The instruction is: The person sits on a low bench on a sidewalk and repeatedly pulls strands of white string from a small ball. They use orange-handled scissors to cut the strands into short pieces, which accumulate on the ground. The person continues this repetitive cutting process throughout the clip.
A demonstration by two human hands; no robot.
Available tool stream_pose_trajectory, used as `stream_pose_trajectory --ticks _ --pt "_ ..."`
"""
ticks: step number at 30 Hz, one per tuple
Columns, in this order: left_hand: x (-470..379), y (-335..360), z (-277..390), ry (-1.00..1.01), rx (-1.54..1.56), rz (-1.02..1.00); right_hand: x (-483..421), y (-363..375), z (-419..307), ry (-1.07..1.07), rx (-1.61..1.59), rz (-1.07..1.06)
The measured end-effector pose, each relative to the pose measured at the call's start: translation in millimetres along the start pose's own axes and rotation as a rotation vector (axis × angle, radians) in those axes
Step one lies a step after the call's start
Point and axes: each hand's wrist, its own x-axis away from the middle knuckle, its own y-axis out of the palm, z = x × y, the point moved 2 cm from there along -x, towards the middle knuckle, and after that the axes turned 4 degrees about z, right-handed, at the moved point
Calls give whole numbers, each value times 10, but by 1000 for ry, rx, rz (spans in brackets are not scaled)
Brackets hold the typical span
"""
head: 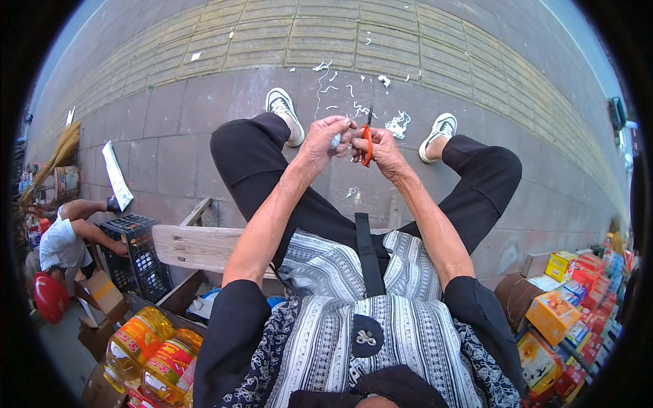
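Observation:
Above the paving between my knees, both hands are close together. My left hand (pixel 326 138) is closed around a small white bundle (pixel 335 141), possibly yarn; most of it is hidden by the fingers. My right hand (pixel 385 153) holds a pair of scissors (pixel 366 148) with orange handles, the dark blades pointing away from me. The fingertips of both hands nearly meet; what lies between them is too small to tell. White thread scraps (pixel 398 125) are scattered on the ground beyond my hands, and one long strand (pixel 320 92) runs near my left hand.
I sit on a wooden bench (pixel 199 247). At left are a black plastic crate (pixel 137 260), a person in a white shirt (pixel 61 239), a straw broom (pixel 61 148) and cooking oil bottles (pixel 137 336). Packaged goods (pixel 553 316) are stacked at right. Yellow tactile paving (pixel 321 43) crosses ahead.

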Motion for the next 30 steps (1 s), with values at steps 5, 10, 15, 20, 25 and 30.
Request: stream_pose_trajectory --ticks 5,10,15,20,25,30 --pt "-17 -49 -24 -17 5 75 15 -51 -95 -71 -46 41" --pt "-54 -85 -50 -46 49 102 75 -59 -235 -102 52 70" --pt "-72 -57 -50 -49 54 98 90 -16 -248 -39 179 94" --pt "-79 -29 -38 -35 61 82 111 -41 -193 -3 241 68" --pt "-66 -64 -40 -47 68 109 142 -44 -223 -101 84 110" --pt "-69 -142 -60 -44 27 279 206 -37 -384 -200 140 103"
